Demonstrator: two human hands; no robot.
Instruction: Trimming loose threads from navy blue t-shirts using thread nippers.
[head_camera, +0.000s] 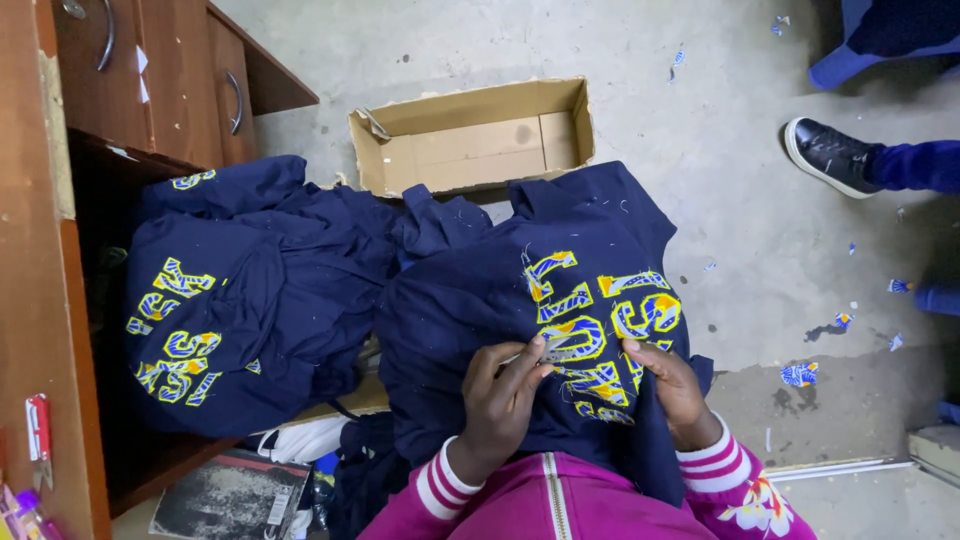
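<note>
Left of the navy garment (520, 290) sits a matching pile (240, 290); left hand (500, 400) pinches small scissors (545, 350) at its stitched lettering, right hand (675, 390) grips the soft, limp cloth beside (hold taut near letters).

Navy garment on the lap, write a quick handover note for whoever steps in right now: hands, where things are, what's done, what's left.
Left hand: holds a small metal tool, what kind is unclear, against the yellow and blue lettering of the navy garment on the lap.
Right hand: pinches the fabric beside the lettering, holding it taut.
Nearby: a pile of similar navy garments to the left, an empty cardboard box on the floor ahead, coloured fabric scraps on the floor to the right.
Done: cannot tell which garments are finished.
Left: this garment's lettering is in work.
</note>
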